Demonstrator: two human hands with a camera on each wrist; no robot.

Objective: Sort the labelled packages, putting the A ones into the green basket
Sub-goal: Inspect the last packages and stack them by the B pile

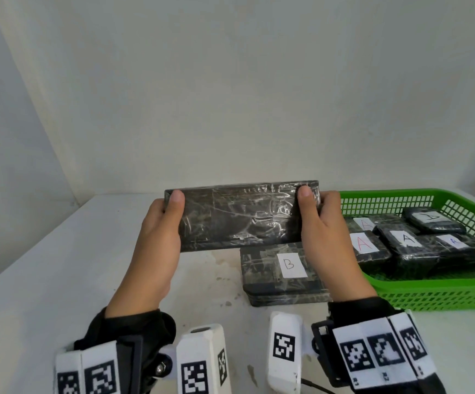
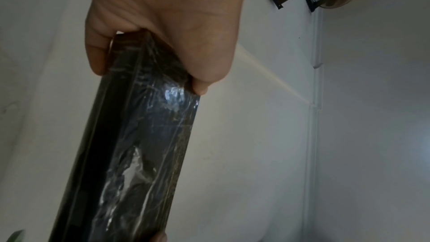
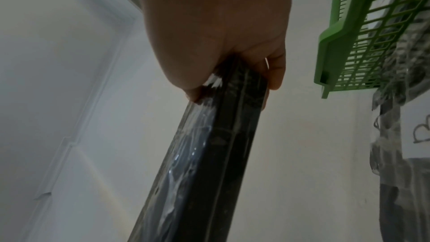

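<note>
White table (image 1: 60, 265), pale wall (image 1: 230, 81)

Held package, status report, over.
Left hand and right hand grip black package ends. No label visible. Green basket right; B package below.

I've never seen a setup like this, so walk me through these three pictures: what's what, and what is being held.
No machine here: a person works bare-handed, with cameras strapped on. The wide picture comes from a head camera looking down at a white table. The other two come from wrist cameras looking along each hand. The left hand and right hand each grip one end of a long black wrapped package, raised above the table; no label shows on it. Beneath lies a package marked B. On the right, a green basket holds packages marked A. The checkered squares at the wrists are tracking markers.
</note>
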